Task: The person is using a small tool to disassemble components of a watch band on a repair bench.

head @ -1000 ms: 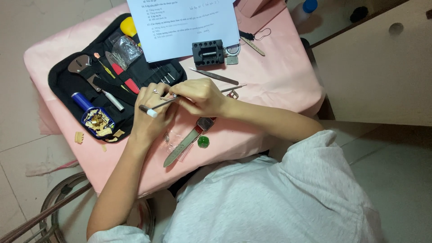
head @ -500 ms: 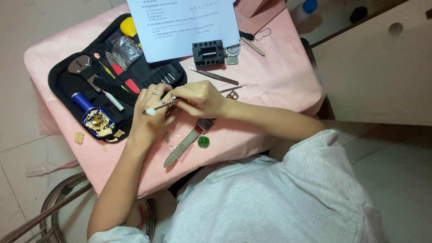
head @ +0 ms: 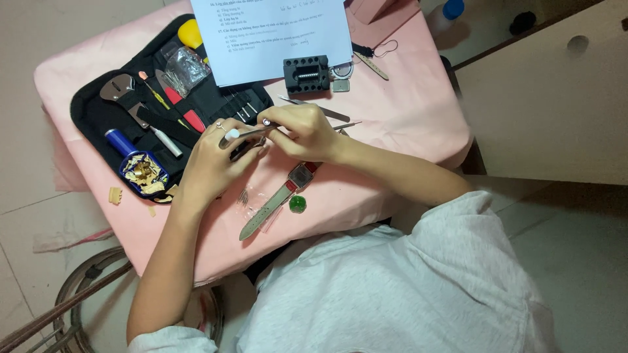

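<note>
slim metal tool point(head: 247, 134) lies crosswise, white tip leftward, between left hand point(head: 212, 163) and right hand point(head: 302, 131).

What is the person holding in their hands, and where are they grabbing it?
Both hands grip a thin silver metal tool: the left hand at its white-tipped end, the right hand at the other end.

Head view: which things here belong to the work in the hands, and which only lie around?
In use:
left hand
right hand
thin silver metal tool

Lying about:
square watch with grey strap
small green round piece
black tool case
white printed sheet
black block holder
</note>
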